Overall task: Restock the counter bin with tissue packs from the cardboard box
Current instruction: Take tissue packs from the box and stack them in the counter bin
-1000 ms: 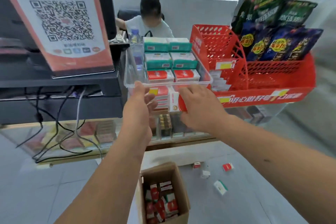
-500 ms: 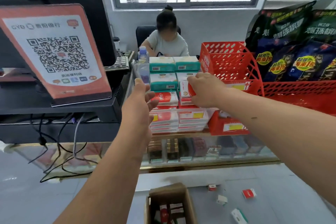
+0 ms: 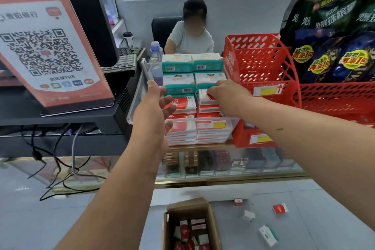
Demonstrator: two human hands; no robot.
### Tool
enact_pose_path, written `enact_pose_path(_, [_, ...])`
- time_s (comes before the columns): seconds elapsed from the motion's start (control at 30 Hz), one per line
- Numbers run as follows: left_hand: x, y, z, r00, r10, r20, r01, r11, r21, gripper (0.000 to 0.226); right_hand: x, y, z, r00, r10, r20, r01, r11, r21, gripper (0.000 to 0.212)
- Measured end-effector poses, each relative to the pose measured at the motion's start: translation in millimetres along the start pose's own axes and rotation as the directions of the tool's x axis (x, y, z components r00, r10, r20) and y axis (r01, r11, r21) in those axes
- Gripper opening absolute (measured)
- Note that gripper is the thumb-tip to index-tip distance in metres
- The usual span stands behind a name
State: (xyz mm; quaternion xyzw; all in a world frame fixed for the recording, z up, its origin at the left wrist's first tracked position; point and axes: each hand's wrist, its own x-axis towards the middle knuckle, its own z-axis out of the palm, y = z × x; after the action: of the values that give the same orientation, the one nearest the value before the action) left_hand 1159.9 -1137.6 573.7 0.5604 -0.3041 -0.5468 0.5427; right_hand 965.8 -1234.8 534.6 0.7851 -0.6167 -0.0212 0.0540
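A clear plastic counter bin [image 3: 135, 105] holds stacked tissue packs, green ones [image 3: 177, 63] at the back and red ones [image 3: 183, 105] in front. My right hand [image 3: 229, 95] grips a red-and-white tissue pack [image 3: 204, 97] and holds it on the right front stack. My left hand [image 3: 152, 113] hovers by the bin's left wall with fingers spread, holding nothing. On the floor below stands an open cardboard box [image 3: 211, 209] with several red and green packs inside.
A red plastic basket [image 3: 261, 67] with snack bags [image 3: 332, 46] stands right of the bin. A QR sign [image 3: 46, 53] and monitor sit at left. A person [image 3: 191, 34] sits behind the counter. Loose packs [image 3: 280, 208] lie on the floor.
My right hand has carried the red pack up from the bin's front wall onto the right front stack. The left hand rose along the bin's left side. The view lifted.
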Motion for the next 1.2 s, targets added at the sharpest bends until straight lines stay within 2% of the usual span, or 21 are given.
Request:
enact_pose_path(0.13, [-4.2,-9.1,-11.6,1.0,-0.027,0.009,0.027,1.0,-0.009,0.048,-17.1,-10.8,-2.1,0.995,0.05,-0.09,-0.038,0.991,0.132,0.037])
enact_pose_path(0.2, [-7.4,-16.4,-19.8,0.999,-0.039,0.026,0.04,0.999,-0.008,0.047,-39.3,-23.7,-1.9,0.977,0.073,-0.201,-0.028,0.975,0.219,0.034])
enact_pose_path(0.33, [-6.7,-46.6,-42.7,0.992,-0.108,0.071,0.11,0.994,-0.02,0.049,-102.6,-62.4,10.0,0.875,0.101,-0.473,0.076,0.937,0.342,0.029])
enact_pose_path(0.43, [-4.3,-88.1,-65.6,0.978,-0.182,0.104,0.183,0.983,-0.005,0.047,-145.6,-96.1,51.0,0.867,0.123,-0.483,0.09,0.914,0.395,0.025])
enact_pose_path(0.47, [-3.1,-104.4,-72.9,0.973,-0.204,0.106,0.205,0.979,0.004,0.047,-156.1,-106.0,71.7,0.895,0.129,-0.427,0.065,0.909,0.412,0.026])
enact_pose_path(0.53, [2.1,-138.3,-86.3,0.962,-0.26,0.086,0.258,0.965,0.036,0.046,-171.4,-124.0,118.8,0.969,0.151,-0.195,-0.049,0.893,0.447,0.031])
enact_pose_path(0.63, [14.7,-195.9,-103.1,0.938,-0.335,0.084,0.328,0.94,0.095,0.045,-185.1,-141.3,201.1,0.979,0.137,0.149,-0.185,0.901,0.392,0.037])
enact_pose_path(0.83, [56.7,-342.3,-132.9,0.893,-0.45,0.015,0.442,0.881,0.167,0.053,-195.2,-157.4,382.6,0.886,0.058,0.461,-0.218,0.928,0.303,0.026])
enact_pose_path(1.07, [111.0,-538.4,-166.0,0.809,-0.573,-0.134,0.588,0.779,0.22,0.054,-188.9,-180.4,609.1,0.756,0.007,0.654,-0.219,0.945,0.243,0.022])
enact_pose_path(1.2, [130.8,-632.3,-181.1,0.777,-0.614,-0.141,0.629,0.743,0.229,0.055,-195.1,-200.7,715.6,0.636,-0.059,0.77,-0.206,0.948,0.243,0.036])
